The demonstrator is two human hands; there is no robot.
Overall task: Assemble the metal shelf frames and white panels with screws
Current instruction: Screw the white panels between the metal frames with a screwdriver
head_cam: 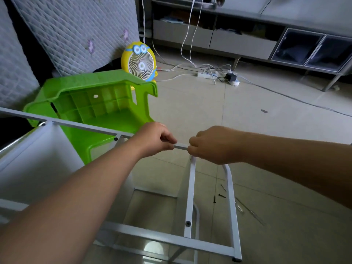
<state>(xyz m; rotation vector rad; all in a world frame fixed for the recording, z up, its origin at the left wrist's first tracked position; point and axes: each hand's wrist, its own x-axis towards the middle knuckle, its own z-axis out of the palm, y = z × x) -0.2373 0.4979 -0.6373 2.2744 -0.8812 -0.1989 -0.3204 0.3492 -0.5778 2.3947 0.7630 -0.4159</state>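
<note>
Both hands are up at the far corner of the metal shelf frame (191, 187), which stands on the tiled floor right in front of the person. The left hand (156, 139) has its fingers curled round the top rail (181, 145). The right hand (211, 143) clamps the same rail just beside it, where the upright meets it. Whether a screw sits under those fingers I can't tell.

The white panel (34, 159) sits in the frame on the near left. Loose screws (219, 196) lie on the floor to the right, near the frame's leg.

The thin painted tube looks stiff and light but likely slick, and the half-joined frame may rack. Best hold is close to the joints, as here. A green plastic stool (91, 103) lies tipped behind the rail.
</note>
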